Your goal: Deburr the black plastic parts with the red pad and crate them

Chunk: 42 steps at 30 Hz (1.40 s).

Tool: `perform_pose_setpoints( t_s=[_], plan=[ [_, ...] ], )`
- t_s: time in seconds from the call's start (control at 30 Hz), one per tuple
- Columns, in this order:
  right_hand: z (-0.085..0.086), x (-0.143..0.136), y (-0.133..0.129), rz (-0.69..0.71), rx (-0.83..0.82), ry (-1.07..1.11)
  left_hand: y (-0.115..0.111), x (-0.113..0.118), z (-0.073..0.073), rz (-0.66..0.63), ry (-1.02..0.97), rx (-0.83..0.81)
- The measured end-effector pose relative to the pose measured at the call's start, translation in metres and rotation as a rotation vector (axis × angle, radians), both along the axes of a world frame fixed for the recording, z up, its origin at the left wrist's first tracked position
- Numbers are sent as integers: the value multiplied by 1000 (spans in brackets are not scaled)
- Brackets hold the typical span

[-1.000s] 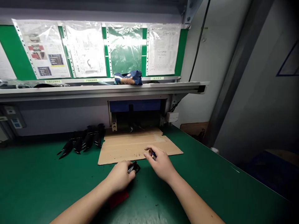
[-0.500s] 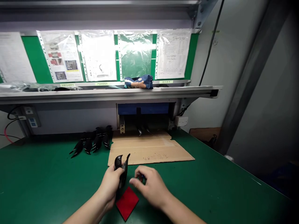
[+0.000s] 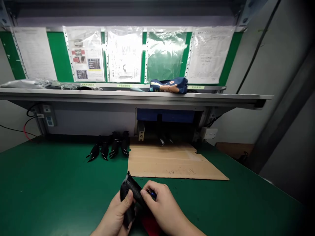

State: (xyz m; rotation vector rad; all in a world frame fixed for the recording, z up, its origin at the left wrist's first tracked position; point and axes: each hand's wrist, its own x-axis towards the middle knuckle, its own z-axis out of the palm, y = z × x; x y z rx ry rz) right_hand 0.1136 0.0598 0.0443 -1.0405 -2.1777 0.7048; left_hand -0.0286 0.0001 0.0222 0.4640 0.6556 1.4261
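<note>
My left hand [image 3: 118, 213] is closed around a black curved plastic part [image 3: 134, 191], thumb pressed on its near face. My right hand [image 3: 164, 205] is beside the part's right side, its thumb and fingertips at the part's edge. Its fingers are curled around a small blue item [image 3: 153, 195], mostly hidden in the grip. Under the hands lies a red piece [image 3: 150, 224], partly covered by them and by the black part.
Several black curved parts [image 3: 108, 147] lie at the back left of the green table [image 3: 61, 190]. A cardboard sheet [image 3: 169, 164] lies before a dark opening [image 3: 172, 131]. A blue pouch [image 3: 169, 86] rests on the shelf [image 3: 123, 95].
My left hand has turned the black part, which now leans toward my right hand. My right hand has come up against it. The whole view has shifted, and the red piece is more covered.
</note>
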Motion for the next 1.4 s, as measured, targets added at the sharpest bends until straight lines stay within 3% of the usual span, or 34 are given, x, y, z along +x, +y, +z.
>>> perform_pose_setpoints(
  t_s=[0.13, 0.27, 0.37, 0.5, 0.63, 0.9, 1.13, 1.4],
  plan=[
    [-6, -2, -8, 16, -32, 34, -2, -2, -3, -85, -24, 70],
    [-7, 1, -9, 41, -76, -8, -2, -6, -8, -89, 92, 110],
    [-8, 10, -5, 18, -87, -35, -1, -10, -10, 8, 190, 88],
    [-9, 23, 3, -80, 45, -31, -1, -14, -4, 131, 161, -19],
    [-5, 27, 4, 54, 139, -60, 0, -18, 0, 85, 120, -7],
    [-2, 33, 3, 249, 320, -140, -2, -21, -6, 52, 180, 106],
    [-10, 26, 4, 112, 438, -246, -2, -27, -12, 44, 392, 223],
    [-11, 25, 3, 95, 445, -267, -6, -27, -11, 45, 385, 252]
  ],
)
